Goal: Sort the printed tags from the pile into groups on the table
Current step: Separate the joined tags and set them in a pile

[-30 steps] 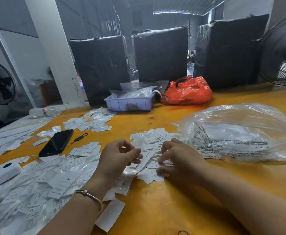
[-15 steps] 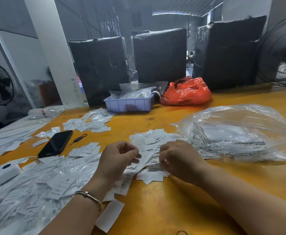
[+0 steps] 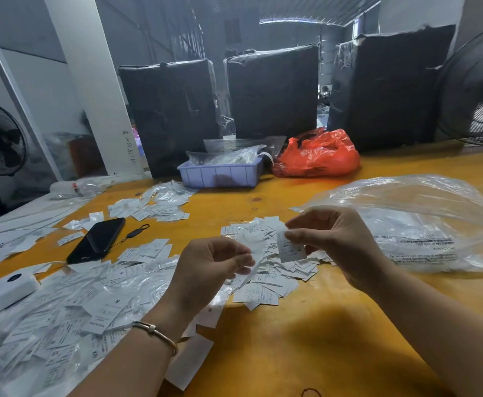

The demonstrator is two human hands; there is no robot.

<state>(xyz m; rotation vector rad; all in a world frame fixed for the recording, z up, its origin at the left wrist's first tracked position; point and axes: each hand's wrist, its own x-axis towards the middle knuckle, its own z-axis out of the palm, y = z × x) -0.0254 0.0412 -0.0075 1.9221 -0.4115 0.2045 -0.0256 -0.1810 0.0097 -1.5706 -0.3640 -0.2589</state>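
Head view: right hand (image 3: 340, 247) pinches thin rectangular paper tag (image 3: 290, 249).

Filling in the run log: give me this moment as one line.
right hand: pinches one tag above pile | left hand: curled, grip unclear | table: sorted groups at left

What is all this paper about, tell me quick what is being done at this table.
A person is sorting small printed tags on a yellow table. The right hand pinches one tag lifted above the middle pile. The left hand is raised beside it, fingers curled; whether it holds a tag is unclear. Sorted groups lie further left, near a black phone.
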